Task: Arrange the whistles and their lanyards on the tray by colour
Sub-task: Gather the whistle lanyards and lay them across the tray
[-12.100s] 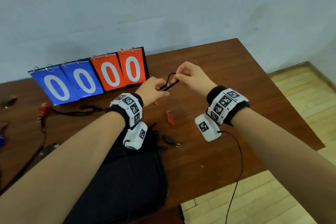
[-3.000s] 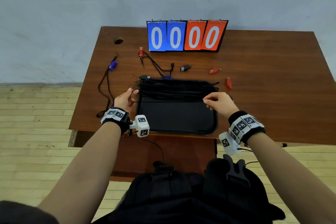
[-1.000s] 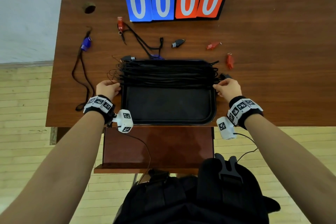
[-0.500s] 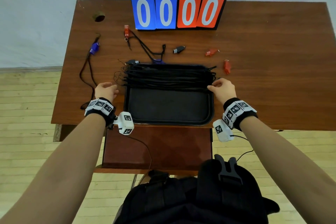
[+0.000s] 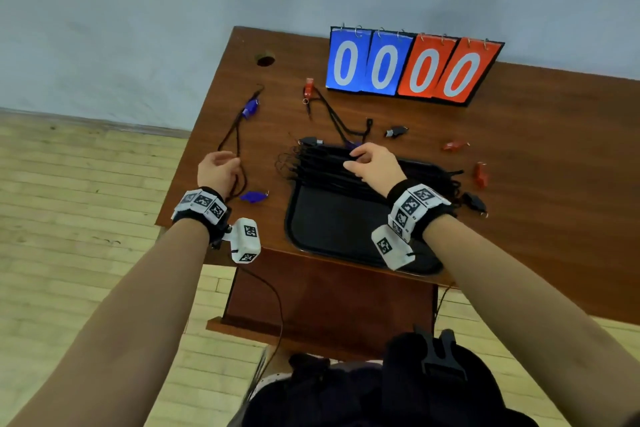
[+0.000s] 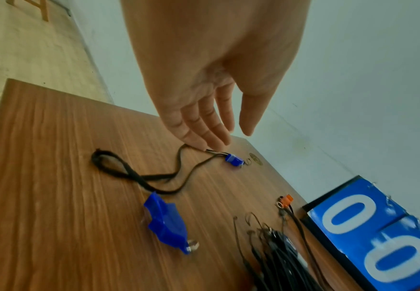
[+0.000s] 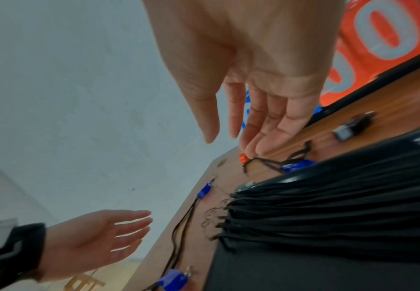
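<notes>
A black tray lies at the table's near edge, with several black lanyards stretched across its far half. My left hand hovers open beside the tray, its fingertips just above the black lanyard of a blue whistle. A loose blue whistle lies near that wrist. My right hand is open over the lanyards' left part, fingers relaxed, close to another blue whistle. A red whistle on its cord lies further back.
A blue and red flip scoreboard stands at the table's back. Loose whistles lie around the tray: black ones and red ones. A round hole is in the far left corner.
Both hands have left the tray's ends. The left hand moved out left over the blue whistle's lanyard. The right hand crossed to the left part of the lanyards. The head view swung left.
</notes>
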The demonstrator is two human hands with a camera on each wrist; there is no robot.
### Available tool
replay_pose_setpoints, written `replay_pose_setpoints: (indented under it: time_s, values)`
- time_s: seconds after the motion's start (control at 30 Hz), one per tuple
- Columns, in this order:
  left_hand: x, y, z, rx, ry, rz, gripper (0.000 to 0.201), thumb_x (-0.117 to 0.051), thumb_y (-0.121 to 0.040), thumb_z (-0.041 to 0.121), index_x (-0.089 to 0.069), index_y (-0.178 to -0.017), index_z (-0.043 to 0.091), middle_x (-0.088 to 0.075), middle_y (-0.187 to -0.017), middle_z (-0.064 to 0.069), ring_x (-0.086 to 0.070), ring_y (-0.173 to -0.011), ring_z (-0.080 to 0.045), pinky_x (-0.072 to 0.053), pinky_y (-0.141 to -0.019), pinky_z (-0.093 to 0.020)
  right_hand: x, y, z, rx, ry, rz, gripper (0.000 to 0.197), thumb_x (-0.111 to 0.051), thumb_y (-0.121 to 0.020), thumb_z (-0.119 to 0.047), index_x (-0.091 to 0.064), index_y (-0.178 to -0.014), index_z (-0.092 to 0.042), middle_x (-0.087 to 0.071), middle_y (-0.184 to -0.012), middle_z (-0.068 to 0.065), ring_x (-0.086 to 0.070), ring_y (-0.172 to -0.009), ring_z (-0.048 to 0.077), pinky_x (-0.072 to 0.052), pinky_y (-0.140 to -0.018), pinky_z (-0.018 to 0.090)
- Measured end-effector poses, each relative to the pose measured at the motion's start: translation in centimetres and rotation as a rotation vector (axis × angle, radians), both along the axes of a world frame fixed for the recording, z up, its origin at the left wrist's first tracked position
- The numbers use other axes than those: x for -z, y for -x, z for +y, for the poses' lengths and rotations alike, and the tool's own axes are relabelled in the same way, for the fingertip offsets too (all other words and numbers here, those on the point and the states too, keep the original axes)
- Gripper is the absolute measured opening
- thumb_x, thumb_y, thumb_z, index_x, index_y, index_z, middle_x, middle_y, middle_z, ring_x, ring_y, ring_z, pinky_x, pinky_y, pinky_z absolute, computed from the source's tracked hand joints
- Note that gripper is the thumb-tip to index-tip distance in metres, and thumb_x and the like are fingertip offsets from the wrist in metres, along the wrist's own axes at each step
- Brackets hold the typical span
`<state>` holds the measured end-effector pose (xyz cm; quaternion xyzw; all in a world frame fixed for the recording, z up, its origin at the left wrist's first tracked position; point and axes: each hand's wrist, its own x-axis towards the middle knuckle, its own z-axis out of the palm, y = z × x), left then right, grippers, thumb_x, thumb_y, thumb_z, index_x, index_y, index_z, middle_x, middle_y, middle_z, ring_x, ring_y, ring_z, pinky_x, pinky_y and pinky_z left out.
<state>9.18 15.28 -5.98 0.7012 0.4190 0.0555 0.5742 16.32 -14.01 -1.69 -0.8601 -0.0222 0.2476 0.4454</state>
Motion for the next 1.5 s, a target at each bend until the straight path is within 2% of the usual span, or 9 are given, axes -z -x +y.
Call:
replay_pose_setpoints:
  time_s: [0.1,0.27,0.37,0.53,0.73,0.93,1.07,1.33,1.5]
  values:
    - [0.3,-0.3,2.7,0.036,-0.086,0.038,0.03,-0.066,-0.083,0.012,-0.061,-0.111,0.006,-0.064,-0.105,-0.011,-0.062,-0.091,-0.023,-0.049,-0.078,-0.03,-0.2,-0.2,4.8,-0.074,0.01,0.017,0.031,-0.067,-0.087,-0.029,-0.059,-0.112,-0.013,-0.061,-0.101,0.007,-0.062,-0.092,0.023,-0.052,-0.081,0.034]
    - [1.5,-2.3,6.6,0.221,-0.218,0.157,0.036,-0.065,-0.084,0.019,-0.056,-0.118,0.01,-0.062,-0.114,-0.007,-0.057,-0.106,-0.023,-0.042,-0.084,-0.029,0.4,-0.6,12.5,-0.126,0.093,0.025,0.029,-0.066,-0.087,-0.027,-0.059,-0.112,-0.012,-0.059,-0.097,0.002,-0.052,-0.082,0.012,-0.04,-0.074,0.024]
    - [2.6,-3.7,8.8,0.296,-0.217,0.203,0.042,-0.066,-0.085,0.021,-0.052,-0.123,0.011,-0.058,-0.123,-0.007,-0.054,-0.113,-0.023,-0.041,-0.088,-0.03,1.4,-1.0,16.9,-0.143,0.111,0.059,0.031,-0.066,-0.087,-0.026,-0.058,-0.114,-0.013,-0.061,-0.101,0.004,-0.057,-0.084,0.014,-0.044,-0.073,0.025]
    - [4.7,-5.7,11.3,0.371,-0.209,0.251,0.045,-0.067,-0.085,0.023,-0.05,-0.124,0.01,-0.057,-0.125,-0.008,-0.053,-0.115,-0.024,-0.042,-0.093,-0.034,3.9,-1.5,22.9,-0.195,0.208,0.091,0.04,-0.064,-0.087,-0.029,-0.056,-0.124,-0.015,-0.06,-0.12,0.006,-0.055,-0.108,0.018,-0.042,-0.084,0.024]
    - [6.2,-8.8,12.4,0.655,-0.445,0.3,0.046,-0.063,-0.085,0.039,-0.05,-0.122,0.015,-0.058,-0.116,-0.006,-0.057,-0.102,-0.022,-0.043,-0.083,-0.029,7.9,-0.8,27.6,-0.276,0.403,0.125,0.063,-0.068,-0.081,-0.041,-0.044,-0.13,-0.009,-0.045,-0.134,0.011,-0.047,-0.121,0.029,-0.044,-0.096,0.037]
    - [6.1,-11.4,12.0,0.791,-0.538,0.421,0.041,-0.062,-0.084,0.045,-0.05,-0.11,0.015,-0.048,-0.118,-0.007,-0.058,-0.095,-0.026,-0.045,-0.078,-0.035,9.6,0.4,28.1,-0.303,0.493,-0.045,0.033,-0.062,-0.088,-0.026,-0.051,-0.114,-0.008,-0.053,-0.121,0.009,-0.044,-0.118,0.03,-0.041,-0.094,0.037]
    - [6.5,-12.0,12.1,0.738,-0.475,0.432,0.021,-0.06,-0.085,0.035,-0.057,-0.095,0.017,-0.049,-0.116,-0.006,-0.057,-0.091,-0.024,-0.045,-0.08,-0.033,9.8,-0.6,27.5,-0.294,0.437,-0.004,0.013,-0.058,-0.09,-0.019,-0.059,-0.099,-0.01,-0.058,-0.11,0.009,-0.05,-0.109,0.027,-0.04,-0.088,0.034]
    - [6.7,-11.9,12.6,0.73,-0.467,0.345,0.016,-0.062,-0.084,0.027,-0.063,-0.092,0.014,-0.056,-0.105,-0.003,-0.054,-0.092,-0.019,-0.042,-0.08,-0.029,9.0,-1.4,26.8,-0.241,0.325,0.143,0.009,-0.061,-0.088,-0.017,-0.063,-0.096,-0.012,-0.055,-0.097,0.003,-0.056,-0.097,0.025,-0.046,-0.079,0.034]
    - [5.7,-11.6,12.9,0.531,-0.099,0.159,0.008,-0.061,-0.083,0.015,-0.057,-0.076,0.016,-0.067,-0.089,-0.007,-0.063,-0.085,-0.024,-0.053,-0.079,-0.035,6.3,-1.8,25.5,-0.175,0.204,0.155,0.016,-0.058,-0.091,-0.02,-0.059,-0.104,-0.01,-0.051,-0.099,-0.001,-0.045,-0.088,0.014,-0.036,-0.07,0.024]
